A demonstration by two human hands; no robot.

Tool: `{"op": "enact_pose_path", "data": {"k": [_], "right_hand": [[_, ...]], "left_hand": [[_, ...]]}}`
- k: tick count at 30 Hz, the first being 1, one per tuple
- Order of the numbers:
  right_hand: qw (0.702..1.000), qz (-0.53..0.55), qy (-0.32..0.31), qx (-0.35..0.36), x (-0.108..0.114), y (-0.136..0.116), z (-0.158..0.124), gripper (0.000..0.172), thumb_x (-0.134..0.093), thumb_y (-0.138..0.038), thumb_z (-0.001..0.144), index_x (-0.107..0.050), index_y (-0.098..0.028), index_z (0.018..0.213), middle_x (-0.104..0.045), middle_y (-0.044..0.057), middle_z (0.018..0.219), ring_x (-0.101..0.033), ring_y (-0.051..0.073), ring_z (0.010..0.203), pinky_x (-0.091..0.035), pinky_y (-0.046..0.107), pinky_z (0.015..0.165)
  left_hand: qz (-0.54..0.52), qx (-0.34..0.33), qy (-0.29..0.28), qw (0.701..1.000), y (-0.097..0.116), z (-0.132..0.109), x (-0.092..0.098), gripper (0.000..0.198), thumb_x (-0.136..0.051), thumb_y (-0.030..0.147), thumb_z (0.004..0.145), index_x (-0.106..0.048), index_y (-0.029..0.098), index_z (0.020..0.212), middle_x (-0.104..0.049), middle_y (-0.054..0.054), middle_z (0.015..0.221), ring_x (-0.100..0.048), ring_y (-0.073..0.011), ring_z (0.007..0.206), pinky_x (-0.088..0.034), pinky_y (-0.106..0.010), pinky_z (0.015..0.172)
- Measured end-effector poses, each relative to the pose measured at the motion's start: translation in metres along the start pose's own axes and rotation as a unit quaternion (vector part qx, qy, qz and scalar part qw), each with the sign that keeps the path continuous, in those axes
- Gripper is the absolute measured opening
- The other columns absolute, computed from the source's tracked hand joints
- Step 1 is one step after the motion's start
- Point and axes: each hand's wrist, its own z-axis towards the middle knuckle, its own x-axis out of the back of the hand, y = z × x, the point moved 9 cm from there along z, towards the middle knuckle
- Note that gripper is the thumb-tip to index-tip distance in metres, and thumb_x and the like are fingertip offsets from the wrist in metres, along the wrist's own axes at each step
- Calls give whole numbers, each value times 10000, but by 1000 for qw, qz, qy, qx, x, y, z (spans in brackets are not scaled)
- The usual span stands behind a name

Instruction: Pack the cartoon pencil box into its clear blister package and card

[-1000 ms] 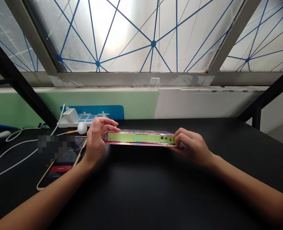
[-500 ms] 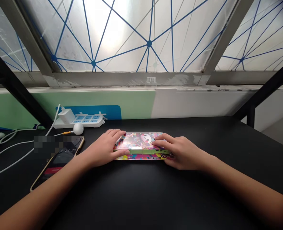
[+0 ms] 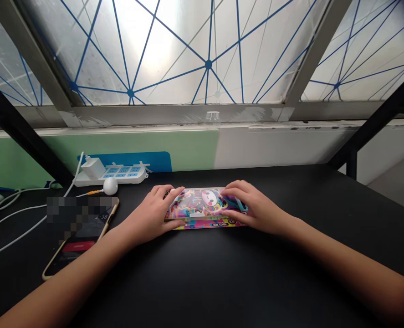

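A colourful pencil box lies on the black desk, its top printed with a round white cartoon face and its front edge lettered "PENCIL BOX". My left hand grips its left end, thumb along the front edge and fingers over the far corner. Around the right end is my right hand, fingers on the top and thumb at the front. The lid looks closed down on the box. Both palms hide the box's short ends.
A phone in a pale case lies left, partly behind my left forearm. Beyond it are a white power strip with a plugged-in charger, a round white device and white cables. Black frame bars rise at both sides before the window.
The lid's front edge sits lower, and less of the green side shows. My right thumb and fingers have shifted up onto the box's right end. The view has moved slightly.
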Motion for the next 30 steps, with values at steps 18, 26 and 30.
{"op": "enact_pose_path", "data": {"k": [18, 26, 30], "right_hand": [[990, -56, 120, -45, 39, 14, -6, 572, -759, -552, 814, -582, -268, 1278, -701, 113, 1181, -638, 347, 1100, -507, 515, 949], [979, -153, 121, 54, 26, -15, -8, 347, -698, -413, 907, -598, -305, 1222, -758, 60, 1045, -702, 274, 892, -467, 504, 978], [973, -186, 114, 79, 17, -21, -9, 273, -641, -355, 952, -588, -260, 1202, -759, 83, 1077, -710, 260, 896, -514, 441, 884]], "left_hand": [[162, -63, 205, 963, 36, -9, 43, 920, -657, 706, 833, -333, 234, 1553, -472, -234, 1498, -419, -437, 1393, 11, -730, 1180], [105, -18, 141, 984, 32, -4, 38, 411, -554, 344, 985, -577, 284, 1391, -724, -91, 1176, -673, -304, 1063, -67, -645, 1221], [105, -26, 101, 989, 42, -4, 32, 313, -537, 297, 987, -646, 270, 1279, -726, -95, 1135, -682, -301, 1021, -236, -586, 1195]]}}
